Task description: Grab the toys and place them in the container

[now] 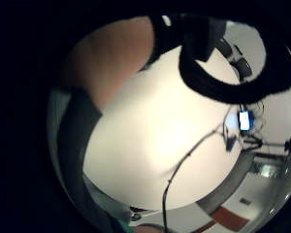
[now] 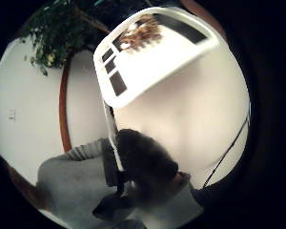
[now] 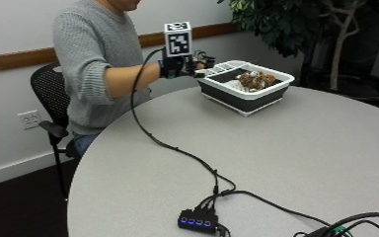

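Toys (image 3: 256,79) lie in container (image 3: 268,95); right hand (image 3: 188,65) beside.

The black-walled, white-rimmed plastic container (image 3: 245,92) stands on the round grey table (image 3: 275,163) near its far edge, its top open to a hand from above. A pile of brown toys (image 3: 256,79) fills part of its main compartment. The black-gloved right hand (image 3: 186,66) hovers just beside the rim's near corner. A small black hub with blue lights (image 3: 197,220) lies well apart near the front edge, and a leafy potted tree (image 3: 294,24) stands behind the table.
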The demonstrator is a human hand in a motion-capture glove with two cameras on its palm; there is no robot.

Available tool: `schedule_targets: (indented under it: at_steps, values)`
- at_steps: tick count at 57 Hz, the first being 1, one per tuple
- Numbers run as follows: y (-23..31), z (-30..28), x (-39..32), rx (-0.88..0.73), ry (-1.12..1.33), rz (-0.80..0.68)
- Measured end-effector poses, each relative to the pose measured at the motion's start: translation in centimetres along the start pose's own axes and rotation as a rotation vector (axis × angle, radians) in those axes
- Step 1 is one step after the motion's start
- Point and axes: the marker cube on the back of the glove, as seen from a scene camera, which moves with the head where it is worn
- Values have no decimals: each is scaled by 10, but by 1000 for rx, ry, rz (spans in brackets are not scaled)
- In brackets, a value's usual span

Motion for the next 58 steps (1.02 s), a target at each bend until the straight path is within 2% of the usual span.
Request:
schedule_targets:
  at_steps: [4,11,19,30,36,42,58]
  values:
    - [37,-1,-2,15,-182,27]
    - [73,2,4,30,-175,78]
    - [109,8,-11,27,-206,43]
    - [202,40,-61,44,-200,-4]
    - [244,66,-73,33,-187,92]
    - [257,77,-63,-4,-186,149]
    - [253,74,-44,21,-157,173]
